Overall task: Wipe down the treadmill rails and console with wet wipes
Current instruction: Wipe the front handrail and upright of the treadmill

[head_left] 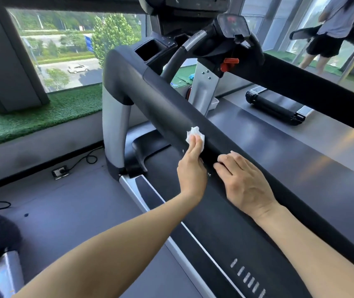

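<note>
From the head camera I see my left hand (190,168) reaching out with straight fingers, pressing a crumpled white wet wipe (195,137) flat against the inner face of the treadmill's left rail (161,104). My right hand (245,181) lies just beside it on the same rail, fingers relaxed and flat, holding nothing. The console (233,25) sits farther ahead, above a red safety clip (228,63). Another person (335,26) stands at far right.
</note>
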### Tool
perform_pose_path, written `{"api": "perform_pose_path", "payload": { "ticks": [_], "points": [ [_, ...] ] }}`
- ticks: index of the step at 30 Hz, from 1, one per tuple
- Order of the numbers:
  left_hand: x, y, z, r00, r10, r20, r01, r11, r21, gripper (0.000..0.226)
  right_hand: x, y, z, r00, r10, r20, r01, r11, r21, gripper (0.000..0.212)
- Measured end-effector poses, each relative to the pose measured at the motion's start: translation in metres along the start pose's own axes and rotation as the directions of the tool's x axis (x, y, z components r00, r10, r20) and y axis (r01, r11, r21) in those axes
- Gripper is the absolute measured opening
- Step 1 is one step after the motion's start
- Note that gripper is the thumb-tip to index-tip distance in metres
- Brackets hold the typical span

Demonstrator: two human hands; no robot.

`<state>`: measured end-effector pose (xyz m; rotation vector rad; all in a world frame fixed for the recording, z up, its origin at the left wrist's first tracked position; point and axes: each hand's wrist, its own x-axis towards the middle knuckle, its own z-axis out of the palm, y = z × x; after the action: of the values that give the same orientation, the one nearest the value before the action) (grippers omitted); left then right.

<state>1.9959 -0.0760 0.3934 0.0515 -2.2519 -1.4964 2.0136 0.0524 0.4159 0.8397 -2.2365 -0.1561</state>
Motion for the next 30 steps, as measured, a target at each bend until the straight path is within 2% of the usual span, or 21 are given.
{"api": "perform_pose_path", "payload": {
  "ticks": [4, 7, 11, 15, 18, 21, 25, 30],
  "points": [
    [-0.041, 0.002, 0.013, 0.998, 0.015, 0.067, -0.014, 1.000, -0.009, 0.080, -0.020, 0.006, -0.014, 0.999, 0.023, 0.038, -0.022, 0.999, -0.033, 0.031],
    [-0.038, 0.004, 0.016, 0.998, -0.010, 0.057, 0.011, 1.000, -0.022, 0.080, -0.023, 0.007, -0.015, 0.999, -0.017, 0.050, 0.020, 0.999, -0.050, 0.036],
    [0.008, 0.007, 0.006, 0.997, -0.082, -0.013, 0.083, 0.991, 0.108, 0.080, -0.021, 0.007, -0.012, 0.996, -0.078, 0.034, 0.079, 0.997, -0.025, 0.057],
    [0.053, 0.007, -0.010, 0.973, -0.221, -0.072, 0.232, 0.945, 0.232, 0.081, -0.020, 0.006, -0.009, 0.994, -0.109, 0.025, 0.108, 0.994, 0.003, 0.060],
    [0.024, 0.009, -0.006, 0.993, -0.120, -0.025, 0.122, 0.954, 0.273, 0.083, -0.021, 0.006, -0.007, 0.994, -0.111, 0.016, 0.111, 0.994, -0.016, 0.058],
    [-0.017, 0.009, 0.003, 0.998, -0.019, 0.067, 0.005, 0.977, 0.212, 0.080, -0.022, 0.006, -0.007, 0.993, -0.115, 0.023, 0.116, 0.993, -0.020, 0.052],
    [0.008, 0.009, -0.002, 0.999, -0.011, 0.035, 0.001, 0.966, 0.259, 0.083, -0.020, 0.005, -0.010, 0.993, -0.118, 0.015, 0.119, 0.993, -0.005, 0.057],
    [0.037, 0.014, -0.013, 0.995, -0.099, -0.005, 0.096, 0.945, 0.311, 0.085, -0.018, 0.003, -0.013, 0.992, -0.124, 0.019, 0.124, 0.992, 0.002, 0.060]
  ]
}}
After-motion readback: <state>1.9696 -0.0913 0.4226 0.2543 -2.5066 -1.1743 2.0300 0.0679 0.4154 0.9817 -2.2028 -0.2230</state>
